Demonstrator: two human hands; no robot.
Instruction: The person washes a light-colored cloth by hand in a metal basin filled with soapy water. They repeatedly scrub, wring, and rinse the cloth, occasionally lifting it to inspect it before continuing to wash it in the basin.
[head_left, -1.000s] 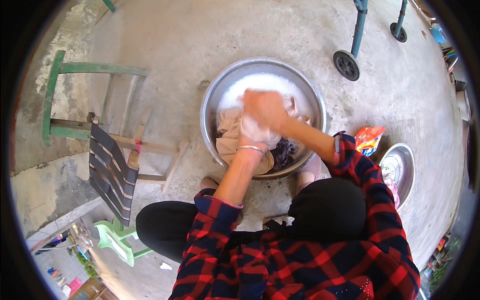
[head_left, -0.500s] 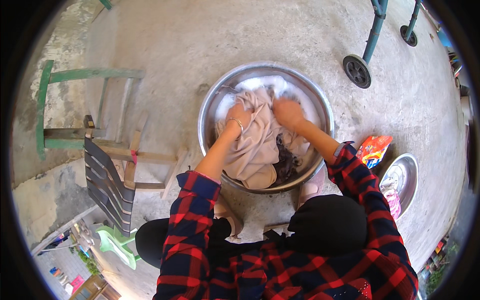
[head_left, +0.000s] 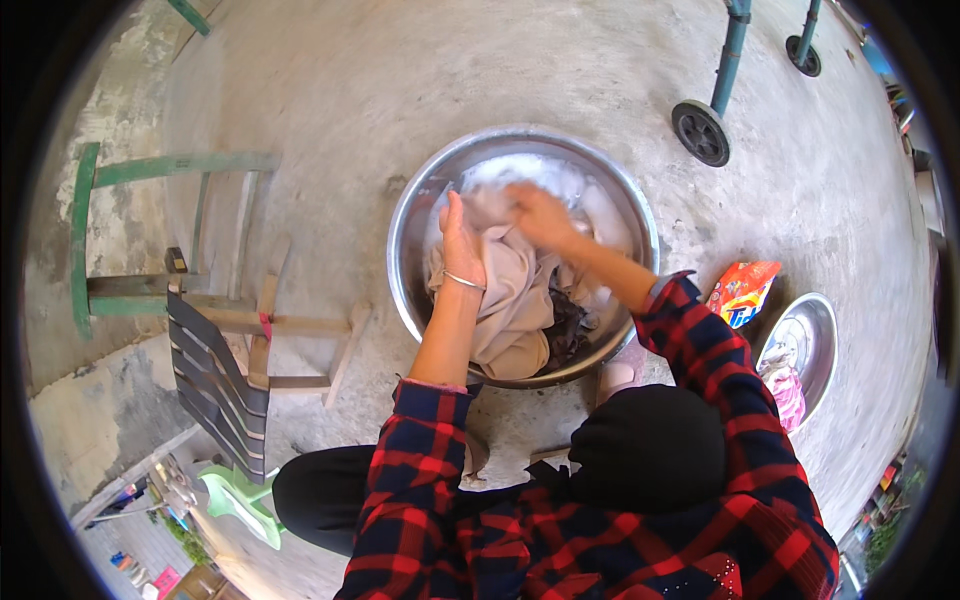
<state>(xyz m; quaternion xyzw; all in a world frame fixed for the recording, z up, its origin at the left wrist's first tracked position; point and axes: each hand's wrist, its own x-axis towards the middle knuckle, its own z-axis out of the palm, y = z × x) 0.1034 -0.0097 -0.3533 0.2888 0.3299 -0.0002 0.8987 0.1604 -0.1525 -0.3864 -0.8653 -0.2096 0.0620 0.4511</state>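
The metal washbasin (head_left: 398, 240) holds suds (head_left: 535, 168), beige fabric (head_left: 510, 315), dark cloth (head_left: 570, 328); left hand (head_left: 460, 242) and right hand (head_left: 541, 217): grips unclear. Smaller basin (head_left: 825, 345): pink cloth (head_left: 787, 396).

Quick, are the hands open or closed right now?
Left hand: against the beige cloth; its grip cannot be told.
Right hand: blurred, over the metal basin; open or closed cannot be told.

Plain beige cloth (head_left: 510, 335) and near-black cloth (head_left: 570, 325) contrast with white foam (head_left: 530, 170) and a silver-grey round metal basin (head_left: 410, 245); a red-and-navy plaid shirt (head_left: 640, 540) tops black trousers (head_left: 650, 450); an orange-red plastic packet (head_left: 742, 290) bears white, yellow and blue; a wooden chair frame (head_left: 185, 168) shows green.
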